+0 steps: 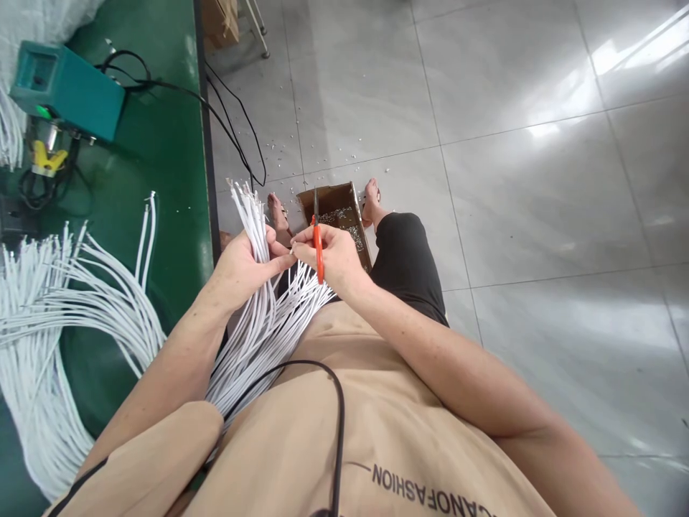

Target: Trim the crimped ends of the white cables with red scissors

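My left hand (248, 266) is wrapped round a bundle of white cables (257, 222), whose stripped-looking ends point up and away. Its thumb and a fingertip meet my right hand's fingertips at a small white cable end. My right hand (334, 257) carries scissors with orange handles (319, 253), their dark blades pointing away from me, while its thumb and forefinger pinch at that cable end. More white cables (269, 337) spread over my lap below the hands.
On the green table (177, 179) at left lie more white cables (108, 287) and a teal device (80, 90) with black leads. A cardboard box (344, 197) with small scraps stands between my feet; scraps dot the tiled floor. A black cord crosses my shirt.
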`<state>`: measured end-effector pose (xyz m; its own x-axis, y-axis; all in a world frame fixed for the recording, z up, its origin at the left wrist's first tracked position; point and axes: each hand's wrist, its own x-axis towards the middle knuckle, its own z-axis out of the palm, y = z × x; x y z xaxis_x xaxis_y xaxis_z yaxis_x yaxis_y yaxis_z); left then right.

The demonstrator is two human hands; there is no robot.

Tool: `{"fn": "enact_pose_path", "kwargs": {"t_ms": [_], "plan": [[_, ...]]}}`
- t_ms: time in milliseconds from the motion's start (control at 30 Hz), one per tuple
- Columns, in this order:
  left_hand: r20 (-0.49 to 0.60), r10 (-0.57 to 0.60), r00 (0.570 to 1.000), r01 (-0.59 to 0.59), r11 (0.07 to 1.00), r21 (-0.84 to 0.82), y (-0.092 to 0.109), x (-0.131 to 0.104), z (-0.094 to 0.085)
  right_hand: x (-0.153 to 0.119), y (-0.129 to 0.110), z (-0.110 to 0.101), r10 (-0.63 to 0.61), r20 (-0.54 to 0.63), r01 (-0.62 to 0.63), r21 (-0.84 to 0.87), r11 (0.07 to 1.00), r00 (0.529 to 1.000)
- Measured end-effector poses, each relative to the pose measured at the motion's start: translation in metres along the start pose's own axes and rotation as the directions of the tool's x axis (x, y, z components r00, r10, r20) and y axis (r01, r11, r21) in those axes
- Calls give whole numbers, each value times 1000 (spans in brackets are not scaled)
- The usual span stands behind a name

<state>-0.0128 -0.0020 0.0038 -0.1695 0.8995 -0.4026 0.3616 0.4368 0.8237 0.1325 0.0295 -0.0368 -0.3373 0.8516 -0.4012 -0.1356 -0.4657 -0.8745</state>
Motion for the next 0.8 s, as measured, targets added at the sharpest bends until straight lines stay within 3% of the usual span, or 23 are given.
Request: {"fn": "enact_pose_path", "kwargs": {"t_ms": [100,167,300,633,800], "plan": [[-52,5,999,3,988,154,4,-2,3,0,4,4,6,-49,-7,-17,1000,999],[-59,22,998,-9,978,208,6,-3,3,0,2,2,48,30,-49,47,998,998],[5,25,1000,-25,995,102,7,-3,2,-1,-9,-8,55,188,-94,206,974,981],[7,40,999,-40,999,28,-8,3,-2,0,0,-5,-19,134,2,122,993,991],[-22,61,998,-59,994,91,-3,0,1,1,6,1,26,64,-36,166,986,998]]}}
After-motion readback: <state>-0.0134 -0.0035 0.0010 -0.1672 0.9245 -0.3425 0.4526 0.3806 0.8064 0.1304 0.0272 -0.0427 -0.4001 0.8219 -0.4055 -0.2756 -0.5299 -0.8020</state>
